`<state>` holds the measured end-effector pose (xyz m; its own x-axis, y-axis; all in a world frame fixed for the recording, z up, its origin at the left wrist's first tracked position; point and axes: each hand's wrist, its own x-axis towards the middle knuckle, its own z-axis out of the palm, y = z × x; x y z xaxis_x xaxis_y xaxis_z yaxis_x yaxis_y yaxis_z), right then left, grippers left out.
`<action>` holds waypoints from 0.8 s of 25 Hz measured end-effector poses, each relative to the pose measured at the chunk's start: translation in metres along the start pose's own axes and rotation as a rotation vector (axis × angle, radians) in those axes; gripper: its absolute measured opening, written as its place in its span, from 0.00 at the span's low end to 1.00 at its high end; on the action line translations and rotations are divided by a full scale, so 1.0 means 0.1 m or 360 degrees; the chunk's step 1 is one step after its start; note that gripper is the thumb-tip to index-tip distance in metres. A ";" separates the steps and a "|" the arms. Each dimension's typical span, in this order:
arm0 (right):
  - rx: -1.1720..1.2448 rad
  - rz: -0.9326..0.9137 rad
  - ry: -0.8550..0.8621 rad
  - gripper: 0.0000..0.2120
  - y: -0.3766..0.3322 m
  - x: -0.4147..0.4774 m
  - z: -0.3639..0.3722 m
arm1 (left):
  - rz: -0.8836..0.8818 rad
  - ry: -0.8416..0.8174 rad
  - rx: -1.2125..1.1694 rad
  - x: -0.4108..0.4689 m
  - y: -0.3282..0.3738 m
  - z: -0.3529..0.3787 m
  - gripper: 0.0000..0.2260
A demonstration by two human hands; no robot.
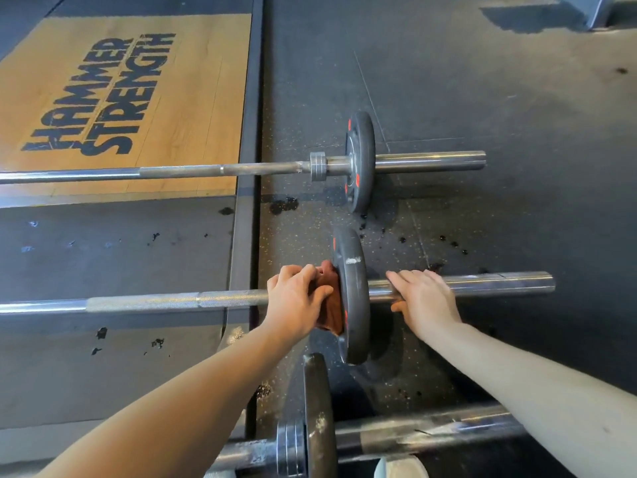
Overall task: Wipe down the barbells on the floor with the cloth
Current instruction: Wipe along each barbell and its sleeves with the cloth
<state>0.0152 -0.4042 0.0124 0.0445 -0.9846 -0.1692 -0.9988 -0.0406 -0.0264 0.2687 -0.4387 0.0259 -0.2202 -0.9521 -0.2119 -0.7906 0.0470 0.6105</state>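
Note:
Three barbells lie side by side on the dark rubber floor. On the middle barbell (155,301) my left hand (296,301) grips a brown cloth (331,305) and presses it against the inner face of the black weight plate (353,294). My right hand (422,298) rests over that bar's steel sleeve (499,282) just right of the plate, fingers laid across the top and thumb under it. The far barbell (206,169) carries a black plate (360,160) with red marks. The near barbell (431,432) lies at the bottom edge with its own plate (319,415).
A wooden platform inlay (138,98) with black lettering lies at the back left, framed by a dark border strip (250,132). Dark spots and chips dot the speckled floor (482,219). A pale shoe tip (400,469) shows at the bottom. A metal frame base (593,12) stands top right.

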 end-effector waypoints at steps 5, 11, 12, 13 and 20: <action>0.0003 -0.0011 0.0123 0.33 0.06 -0.08 0.24 | -0.0251 -0.0148 0.0070 0.35 0.09 -0.01 0.12; 0.0007 -0.0015 0.0126 0.32 0.05 -0.10 0.23 | -0.0662 -0.0542 -0.0432 0.71 0.14 -0.12 0.09; -0.0014 -0.0032 0.0136 0.32 0.07 -0.09 0.23 | -0.0652 -0.0549 -0.0445 0.72 0.11 -0.12 0.08; -0.0036 -0.0043 0.0142 0.33 0.08 -0.07 0.22 | -0.0611 -0.0539 -0.0455 0.72 0.09 -0.13 0.08; -0.0003 -0.0009 -0.0019 0.32 0.04 -0.03 0.12 | 0.0212 -0.0353 0.0119 0.18 0.01 -0.44 0.08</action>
<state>0.0115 -0.3996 0.0008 0.0505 -0.9822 -0.1808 -0.9986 -0.0467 -0.0253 0.2884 -0.4694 0.0563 -0.4386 -0.8470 -0.3003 -0.7844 0.1978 0.5879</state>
